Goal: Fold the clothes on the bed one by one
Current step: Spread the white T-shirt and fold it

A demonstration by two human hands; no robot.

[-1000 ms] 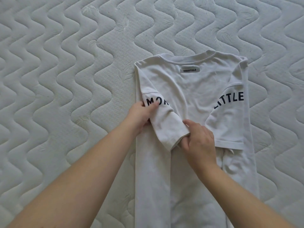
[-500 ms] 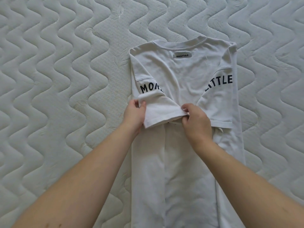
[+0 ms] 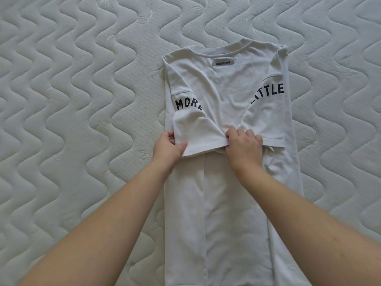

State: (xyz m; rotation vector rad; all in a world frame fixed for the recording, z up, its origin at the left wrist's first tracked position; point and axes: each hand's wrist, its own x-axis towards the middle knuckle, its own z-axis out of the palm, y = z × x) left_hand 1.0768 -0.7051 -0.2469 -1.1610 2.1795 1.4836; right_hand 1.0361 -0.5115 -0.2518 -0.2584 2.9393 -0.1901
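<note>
White t-shirt (image 3: 224,203) lies on bed (image 3: 72,120), long axis toward person, left hand (image 3: 168,147) and right hand (image 3: 243,147) both pinching folded left sleeve (image 3: 198,137) hem, body centerline just below.

One head-worn view — looking steeply down, close over the mattress (image 3: 72,120).

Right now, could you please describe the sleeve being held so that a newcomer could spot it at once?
On the quilted mattress lies a white T-shirt, collar away from the camera, with both sleeves folded inward. The held sleeve is on the left side of the picture, its hem pinched at each end by the left hand and right hand. It reads MORE, whereas the other sleeve reads LITTLE.
</note>
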